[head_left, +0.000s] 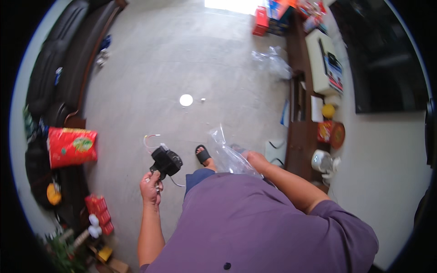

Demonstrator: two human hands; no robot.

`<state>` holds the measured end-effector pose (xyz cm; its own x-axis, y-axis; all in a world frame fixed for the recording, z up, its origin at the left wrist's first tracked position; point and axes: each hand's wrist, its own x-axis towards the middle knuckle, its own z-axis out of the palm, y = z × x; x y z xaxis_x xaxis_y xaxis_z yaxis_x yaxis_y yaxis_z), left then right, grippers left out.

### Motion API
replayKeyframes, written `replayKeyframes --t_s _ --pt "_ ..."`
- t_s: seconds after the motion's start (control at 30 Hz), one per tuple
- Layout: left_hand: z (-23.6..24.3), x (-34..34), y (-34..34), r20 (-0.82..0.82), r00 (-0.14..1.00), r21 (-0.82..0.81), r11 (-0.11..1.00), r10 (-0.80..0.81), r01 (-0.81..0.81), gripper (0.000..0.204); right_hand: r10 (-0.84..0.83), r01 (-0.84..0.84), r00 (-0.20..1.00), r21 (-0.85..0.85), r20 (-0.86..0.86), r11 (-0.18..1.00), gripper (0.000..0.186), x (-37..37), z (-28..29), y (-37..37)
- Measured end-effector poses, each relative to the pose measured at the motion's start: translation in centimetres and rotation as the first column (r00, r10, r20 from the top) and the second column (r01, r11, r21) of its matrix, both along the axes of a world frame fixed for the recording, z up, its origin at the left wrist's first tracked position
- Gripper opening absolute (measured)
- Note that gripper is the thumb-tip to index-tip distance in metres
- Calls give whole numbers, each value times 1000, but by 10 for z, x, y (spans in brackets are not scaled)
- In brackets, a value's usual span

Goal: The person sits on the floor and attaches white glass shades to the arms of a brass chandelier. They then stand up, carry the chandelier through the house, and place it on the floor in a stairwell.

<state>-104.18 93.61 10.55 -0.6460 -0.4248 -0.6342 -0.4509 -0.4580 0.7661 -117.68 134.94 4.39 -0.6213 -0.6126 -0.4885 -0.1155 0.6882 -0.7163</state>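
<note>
My left hand (151, 186) is closed on the lower end of a black boxy device (166, 161), held out over the floor to my left. A thin pale cable with a reddish strand loops from the device's top, and another thin wire hangs toward my shorts. Too little detail shows to tell the device's exact kind. In front of my right thigh, my right hand (256, 160) is closed on a clear plastic bag (226, 152), which hangs crumpled to the left of it. The bag partly covers my right foot. Some fingers of the right hand are hidden.
A dark sofa (68, 59) with a red package (73, 146) runs along the left. At right stands a brown wooden cabinet (298, 141) below a large dark television (382, 54). Another plastic bag (273, 61) and a white disc (186, 100) lie on the grey floor.
</note>
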Motion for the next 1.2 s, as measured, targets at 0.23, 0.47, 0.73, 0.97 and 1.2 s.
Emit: replayKeyframes --t_s 0.23,0.47,0.73,0.97,1.2 --pt "23 78 27 20 952 64 950 305 -305 16 -196 -263 601 -423 -775 867 16 -82 122 -57" --pt "46 145 85 -20 795 111 791 607 -601 19 -75 -92 977 -716 -198 692 14 -63 233 -46" --pt "68 222 137 -12 614 137 609 789 -781 27 582 -539 415 -326 700 776 33 -61 231 -28" --pt "60 271 151 -19 459 172 456 888 -873 24 417 -673 679 -284 -604 683 33 -70 208 -126" --pt "38 334 122 -52 295 162 300 954 -940 25 240 -696 491 -212 -837 686 26 -4 195 -287"
